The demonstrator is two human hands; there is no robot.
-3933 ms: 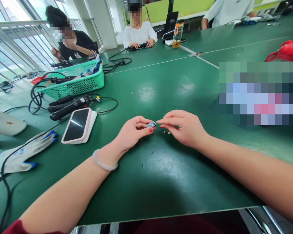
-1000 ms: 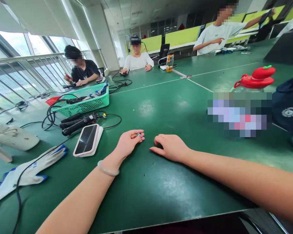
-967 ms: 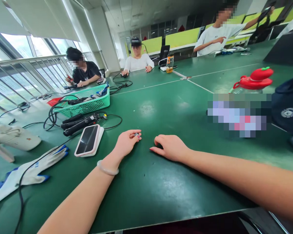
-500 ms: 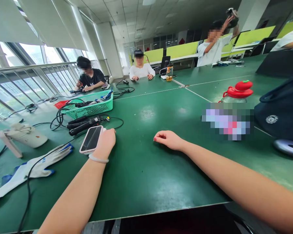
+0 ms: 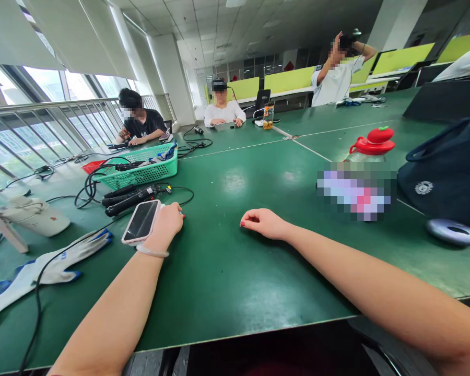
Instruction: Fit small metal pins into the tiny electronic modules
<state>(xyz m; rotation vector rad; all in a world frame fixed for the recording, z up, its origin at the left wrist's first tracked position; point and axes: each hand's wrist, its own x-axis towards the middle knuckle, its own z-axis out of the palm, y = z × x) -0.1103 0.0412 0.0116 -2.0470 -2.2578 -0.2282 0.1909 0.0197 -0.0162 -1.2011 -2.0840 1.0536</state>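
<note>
My left hand (image 5: 167, 223) rests on the green table (image 5: 219, 292) with its fingers curled. Whatever it holds, if anything, is hidden, though a small pale edge shows by the fingertips. Against its left side is a phone (image 5: 141, 222) in a pale pink case, its dark screen facing up. A pale bracelet (image 5: 152, 251) circles the left wrist. My right hand (image 5: 264, 223) lies on the table to the right, apart from other things. Its thumb and index finger curl together into a loop, and nothing shows in them.
Black handheld devices (image 5: 131, 201) with cables lie before a green basket (image 5: 141, 172). Left are a white-and-blue glove (image 5: 58, 258) and a white device (image 5: 39, 216). A red-lidded jar (image 5: 372, 149), a dark bag (image 5: 446, 172) and a mouse (image 5: 452, 232) stand right. Several people are beyond.
The view has turned slightly, so everything sits a little further left. My left fingers have shifted, showing a red nail. The standing person has brought a headset down onto their head.
</note>
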